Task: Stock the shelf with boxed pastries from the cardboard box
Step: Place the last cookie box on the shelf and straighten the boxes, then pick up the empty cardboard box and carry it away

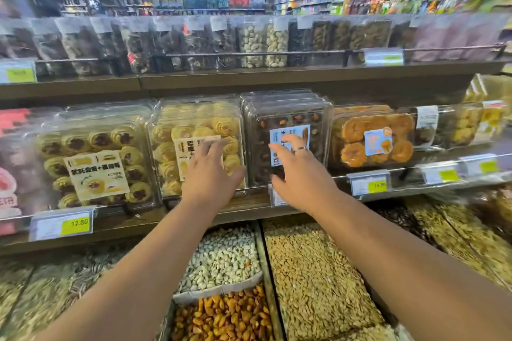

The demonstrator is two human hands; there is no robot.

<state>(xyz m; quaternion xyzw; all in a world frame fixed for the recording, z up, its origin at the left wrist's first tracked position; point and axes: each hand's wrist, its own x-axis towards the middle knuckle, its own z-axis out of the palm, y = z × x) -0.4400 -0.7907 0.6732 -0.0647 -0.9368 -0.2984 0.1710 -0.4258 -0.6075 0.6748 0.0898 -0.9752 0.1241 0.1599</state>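
"On the middle shelf, what is entered first?" asks the checker.

"Item one: clear plastic clamshell box of pale yellow swirl biscuits (194,124), white label, standing on edge at the front of its row on the brown shelf board (249,212). The left hand (206,171) lies flat on its face, fingers straight, gripping nothing. Item two: clear plastic clamshell box of dark nut-topped pastries (313,119), blue label, just beside item one on its right. The right hand (293,169) rests on that label, fingers spread and only lightly bent, closed round nothing," the stocker replies.

"Handling notes?"

"Both judged light. The thin lids will likely flex, and the smooth plastic may slide under a palm. Contents look brittle, so no squeezing the face. Best hold: thumb and fingers on the two side edges, near the stiffer rim, or one hand under the lower edge."

"Neighbours?"

"Clear plastic box of jam-centred biscuits (94,158) to the left, clear plastic box of round orange pastries (371,141) to the right, open bins of loose seeds and nuts (318,271) below. Cardboard box: not in view."
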